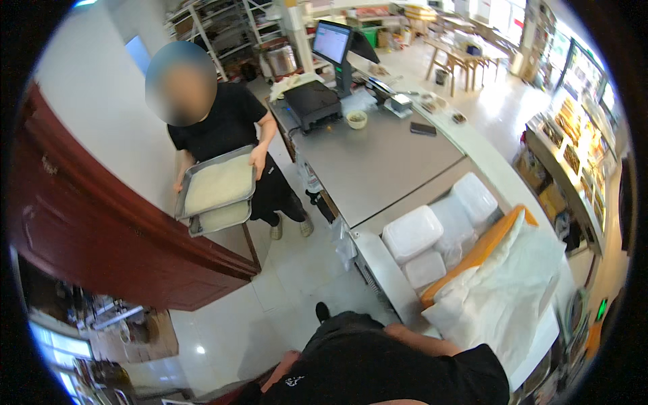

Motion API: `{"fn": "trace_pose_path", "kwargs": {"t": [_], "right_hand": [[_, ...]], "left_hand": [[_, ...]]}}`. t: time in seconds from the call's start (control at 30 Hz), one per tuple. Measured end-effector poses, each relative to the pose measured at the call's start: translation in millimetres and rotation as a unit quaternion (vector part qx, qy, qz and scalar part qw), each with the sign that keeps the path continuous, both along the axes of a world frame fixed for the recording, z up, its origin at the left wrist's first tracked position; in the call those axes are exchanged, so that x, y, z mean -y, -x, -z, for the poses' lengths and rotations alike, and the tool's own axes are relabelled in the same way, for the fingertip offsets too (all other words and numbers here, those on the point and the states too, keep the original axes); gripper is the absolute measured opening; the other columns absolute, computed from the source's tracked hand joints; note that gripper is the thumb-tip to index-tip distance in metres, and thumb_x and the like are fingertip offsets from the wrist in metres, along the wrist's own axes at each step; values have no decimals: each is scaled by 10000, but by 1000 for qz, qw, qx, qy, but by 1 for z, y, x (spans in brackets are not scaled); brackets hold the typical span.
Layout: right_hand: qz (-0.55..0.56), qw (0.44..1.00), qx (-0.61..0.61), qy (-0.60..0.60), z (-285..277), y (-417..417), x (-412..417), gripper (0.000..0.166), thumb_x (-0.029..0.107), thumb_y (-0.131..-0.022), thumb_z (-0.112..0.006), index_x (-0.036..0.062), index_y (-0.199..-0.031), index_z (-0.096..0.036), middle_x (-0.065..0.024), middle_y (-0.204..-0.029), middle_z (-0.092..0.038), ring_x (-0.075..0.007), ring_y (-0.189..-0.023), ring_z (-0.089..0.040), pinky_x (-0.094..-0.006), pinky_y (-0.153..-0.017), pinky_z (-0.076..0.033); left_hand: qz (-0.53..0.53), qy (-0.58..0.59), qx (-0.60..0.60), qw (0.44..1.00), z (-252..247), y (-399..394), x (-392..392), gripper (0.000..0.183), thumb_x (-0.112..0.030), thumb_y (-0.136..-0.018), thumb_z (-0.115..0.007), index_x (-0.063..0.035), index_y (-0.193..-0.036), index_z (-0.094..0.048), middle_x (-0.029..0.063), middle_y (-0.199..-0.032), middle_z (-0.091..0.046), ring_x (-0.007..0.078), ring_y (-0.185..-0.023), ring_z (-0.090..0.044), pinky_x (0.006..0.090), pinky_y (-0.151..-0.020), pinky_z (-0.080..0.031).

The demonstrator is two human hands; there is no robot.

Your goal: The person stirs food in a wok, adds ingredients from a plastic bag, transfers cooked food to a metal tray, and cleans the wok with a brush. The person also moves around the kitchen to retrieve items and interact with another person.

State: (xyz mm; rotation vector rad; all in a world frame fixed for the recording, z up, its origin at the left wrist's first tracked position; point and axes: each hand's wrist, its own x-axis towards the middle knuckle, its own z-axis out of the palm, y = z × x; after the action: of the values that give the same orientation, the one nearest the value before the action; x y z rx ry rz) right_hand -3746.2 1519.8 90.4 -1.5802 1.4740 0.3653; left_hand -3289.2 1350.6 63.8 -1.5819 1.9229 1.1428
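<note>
My left hand (289, 357) hangs low beside my dark trousers, near the bottom of the head view; its fingers are too blurred to read. My right hand (396, 331) rests at my other side, close to the counter's front edge, and its fingers are hidden too. Facing me on the left, a person in black (228, 109) holds two stacked metal trays, the upper tray (178, 202) filled with a pale white layer. In the recess of the counter to my right lie white plastic containers (412, 233), with a pale cloth (506, 293) heaped beside them.
A steel counter (390, 162) runs along the right, bearing a monitor (332, 42), a black scale (312, 104), a small bowl (357, 119) and a phone (423, 129). A dark red wooden door (121, 228) stands on the left. Tiled floor (283, 293) lies between door and counter.
</note>
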Motion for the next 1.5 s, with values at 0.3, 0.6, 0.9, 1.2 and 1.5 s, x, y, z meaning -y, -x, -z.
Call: {"fn": "trace_pose_path", "kwargs": {"t": [0.3, 0.6, 0.9, 1.2, 1.5], "right_hand": [[-60, 990, 4, 126, 15, 27, -14, 267, 235, -838, -548, 20, -840, -708, -208, -847, -681, -365, -858, -682, -517, -692, -544], [-120, 979, -33, 160, 100, 35, -30, 229, 203, -827, -563, 22, -775, -693, -186, -822, -677, -336, -766, -672, -474, -609, -537], [-179, 973, -70, 131, 90, 31, -38, 276, 251, -835, -560, 18, -783, -700, -178, -817, -686, -326, -776, -686, -453, -622, -545], [-120, 987, -52, 96, 42, 28, -24, 236, 208, -839, -569, 15, -801, -699, -180, -835, -686, -330, -765, -687, -451, -610, -545], [-27, 991, 40, 124, 15, 24, -6, 223, 185, -865, -553, 16, -797, -682, -194, -809, -671, -333, -753, -679, -442, -616, -538]], "left_hand": [[-205, -73, 16, 976, -30, -13, -102, 316, -327, -912, -514, -58, -966, -671, 161, -906, -680, 298, -762, -671, 405, -645, -541], [-85, -11, -70, 994, 0, 12, -113, 335, -296, -861, -535, -61, -1033, -701, 186, -1097, -661, 372, -1009, -623, 444, -874, -504], [-267, -30, -44, 962, 11, 7, -111, 336, -281, -837, -489, -26, -914, -694, 197, -949, -679, 392, -863, -632, 474, -813, -505], [-251, -35, -43, 966, -62, 45, -86, 340, -251, -815, -518, -16, -971, -708, 201, -897, -694, 340, -839, -663, 429, -778, -519], [-184, -89, -65, 977, -14, 21, -68, 268, -264, -826, -547, -50, -860, -705, 137, -762, -661, 275, -709, -630, 428, -651, -495]]}}
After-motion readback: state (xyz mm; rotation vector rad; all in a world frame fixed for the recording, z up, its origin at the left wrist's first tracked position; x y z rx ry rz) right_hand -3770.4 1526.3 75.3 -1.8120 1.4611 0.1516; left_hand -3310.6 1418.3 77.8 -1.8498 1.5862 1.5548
